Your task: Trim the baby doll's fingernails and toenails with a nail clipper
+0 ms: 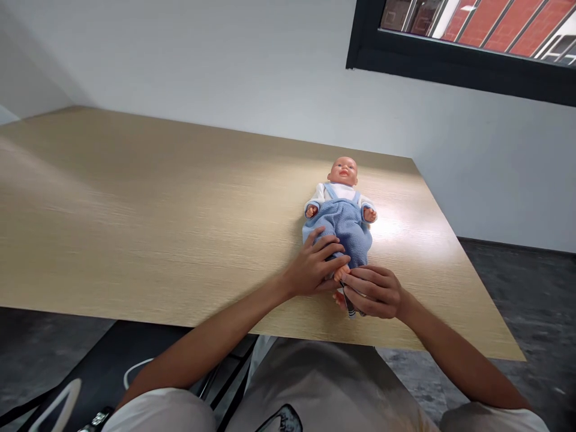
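Observation:
A baby doll (344, 225) in a white top and blue overalls lies on its back, its head away from me. My left hand (315, 264) is wrapped round the doll's lower leg, fingers over the blue trouser cuff. Between my hands shows the doll's bare foot (341, 273). My right hand (375, 291) pinches a small dark sock (349, 307) with white stripes against that foot. Fingers partly cover the sock, so how far it goes over the toes is hidden. The doll's other foot (338, 298) shows just below.
The light wooden table (180, 228) reaches far to the left; its right edge lies beyond my right hand. Behind it is a white wall (225, 66) with a dark-framed window (369, 54). A black chair (139, 342) stands below the table's front edge on the left.

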The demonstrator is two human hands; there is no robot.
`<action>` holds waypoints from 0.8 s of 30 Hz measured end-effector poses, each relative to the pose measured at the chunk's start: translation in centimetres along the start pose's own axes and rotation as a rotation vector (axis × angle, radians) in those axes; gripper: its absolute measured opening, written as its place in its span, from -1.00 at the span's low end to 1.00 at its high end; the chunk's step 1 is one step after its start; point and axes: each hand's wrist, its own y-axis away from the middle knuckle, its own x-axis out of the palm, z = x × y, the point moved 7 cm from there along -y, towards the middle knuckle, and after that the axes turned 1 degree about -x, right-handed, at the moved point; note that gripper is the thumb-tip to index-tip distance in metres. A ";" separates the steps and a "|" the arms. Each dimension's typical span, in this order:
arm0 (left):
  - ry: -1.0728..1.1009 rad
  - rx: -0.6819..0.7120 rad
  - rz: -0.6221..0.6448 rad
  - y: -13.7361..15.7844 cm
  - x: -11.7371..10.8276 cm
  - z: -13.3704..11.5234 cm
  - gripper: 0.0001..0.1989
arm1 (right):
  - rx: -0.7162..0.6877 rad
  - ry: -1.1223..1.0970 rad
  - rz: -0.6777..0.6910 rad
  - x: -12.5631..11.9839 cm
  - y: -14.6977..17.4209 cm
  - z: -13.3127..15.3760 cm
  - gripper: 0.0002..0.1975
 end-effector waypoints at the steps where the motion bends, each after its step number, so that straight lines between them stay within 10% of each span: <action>1: 0.001 0.001 -0.003 0.0 0.0 0.0 -0.55 | -0.007 0.000 0.001 0.0 0.0 0.1 -0.40; 24: -0.011 0.000 -0.003 0.1 0.1 0.1 -0.56 | -0.030 0.009 0.012 -0.2 -1.1 0.6 -0.46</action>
